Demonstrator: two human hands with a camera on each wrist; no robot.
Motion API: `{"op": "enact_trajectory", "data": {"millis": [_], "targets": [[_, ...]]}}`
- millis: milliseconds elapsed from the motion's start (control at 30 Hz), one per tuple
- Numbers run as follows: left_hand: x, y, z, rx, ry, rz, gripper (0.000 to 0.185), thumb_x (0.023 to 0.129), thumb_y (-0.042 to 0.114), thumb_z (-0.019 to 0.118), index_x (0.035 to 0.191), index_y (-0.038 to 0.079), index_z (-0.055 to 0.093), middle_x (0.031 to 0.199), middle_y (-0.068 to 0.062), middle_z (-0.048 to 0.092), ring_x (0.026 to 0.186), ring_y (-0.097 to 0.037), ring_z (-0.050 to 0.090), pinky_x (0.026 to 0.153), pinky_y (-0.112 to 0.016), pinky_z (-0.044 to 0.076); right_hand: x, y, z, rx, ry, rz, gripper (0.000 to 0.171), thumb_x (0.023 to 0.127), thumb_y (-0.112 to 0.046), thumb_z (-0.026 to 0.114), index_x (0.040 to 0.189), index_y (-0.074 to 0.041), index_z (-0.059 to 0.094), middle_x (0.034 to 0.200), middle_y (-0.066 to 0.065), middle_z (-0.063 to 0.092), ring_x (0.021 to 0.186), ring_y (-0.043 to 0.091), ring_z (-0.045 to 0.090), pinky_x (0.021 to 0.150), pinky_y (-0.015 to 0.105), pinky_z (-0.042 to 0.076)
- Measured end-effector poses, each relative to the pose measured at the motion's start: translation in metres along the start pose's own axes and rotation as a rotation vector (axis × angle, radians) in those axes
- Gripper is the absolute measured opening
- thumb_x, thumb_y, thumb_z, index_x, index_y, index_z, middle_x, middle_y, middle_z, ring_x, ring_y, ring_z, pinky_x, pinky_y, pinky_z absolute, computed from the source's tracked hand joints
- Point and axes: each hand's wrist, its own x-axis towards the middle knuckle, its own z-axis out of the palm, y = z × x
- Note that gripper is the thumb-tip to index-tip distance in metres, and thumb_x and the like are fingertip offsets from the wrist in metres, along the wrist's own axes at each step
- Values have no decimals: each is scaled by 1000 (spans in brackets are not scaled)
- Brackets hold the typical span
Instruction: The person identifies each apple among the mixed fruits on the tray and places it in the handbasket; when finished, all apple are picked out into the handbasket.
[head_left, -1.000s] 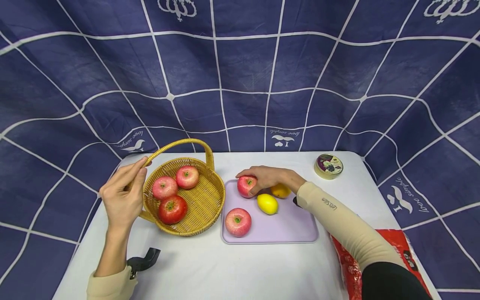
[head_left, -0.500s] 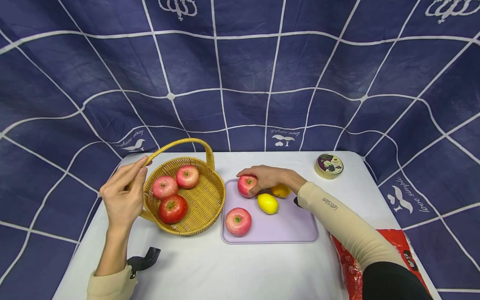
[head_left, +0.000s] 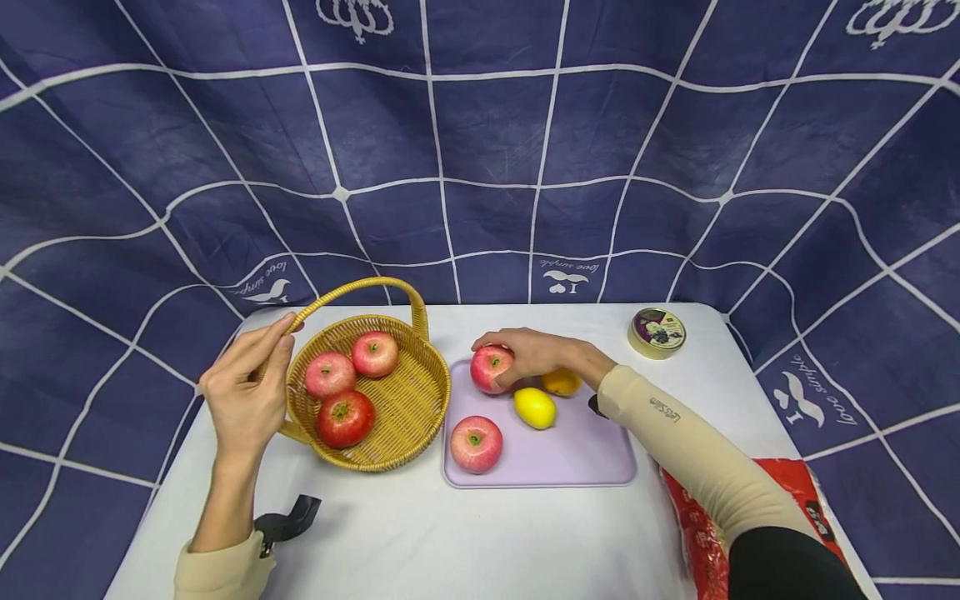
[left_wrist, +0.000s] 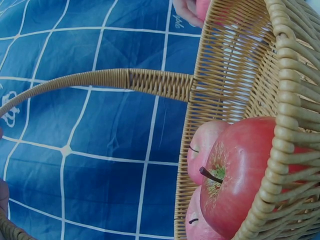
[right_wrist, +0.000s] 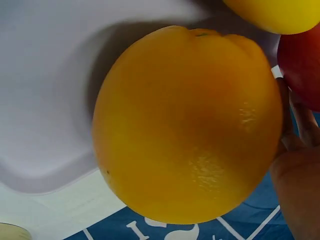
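Observation:
My left hand (head_left: 247,387) pinches the arched handle (head_left: 352,286) of a yellow wicker basket (head_left: 405,417) at the table's left. Three apples lie in the basket, among them a deep red apple (left_wrist: 240,175) large in the left wrist view. Over the far left part of a lilac tray (head_left: 585,458), my right hand (head_left: 536,354) grips a pink-red apple (head_left: 489,367), its fingers round the far side and thumb on the near side. Another apple (head_left: 477,444) sits at the tray's near left. A lemon (head_left: 536,408) lies beside the hand, and an orange (right_wrist: 185,130) is partly hidden under the wrist.
A round tin (head_left: 657,332) stands at the table's back right. A red plastic bag (head_left: 701,533) lies at the right edge, partly under the right arm. Blue checked cloth (head_left: 487,150) hangs behind the white table (head_left: 480,542).
The apple in my right hand has shifted very slightly left, along with the hand. The left hand, the basket and the other fruit stay where they were.

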Motion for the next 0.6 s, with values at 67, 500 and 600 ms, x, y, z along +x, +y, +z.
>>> {"op": "enact_trajectory", "data": {"millis": [67,500,600], "targets": [[0,1,0,4,-2,0,24,85,-17,67,106,-9,75,96,-23,74,85,-5,66,69,-10,44,0,-2,0,12,7,-14,72,80,-39,83,144,-31,52,122,-13,59,107,14,57,94,35,48],[0,1,-1,4,-3,2,24,85,-16,67,106,-9,75,96,-22,74,87,-5,66,70,-11,45,-4,-23,-3,65,43,-84,70,79,-47,82,143,-37,53,129,-17,58,114,11,55,101,37,46],[0,1,0,4,-2,3,25,84,-18,67,106,-8,75,96,-23,74,85,-5,65,68,-10,44,-4,-29,-4,65,57,-117,72,79,-48,82,144,-34,53,132,-17,57,115,10,55,102,37,46]]}}
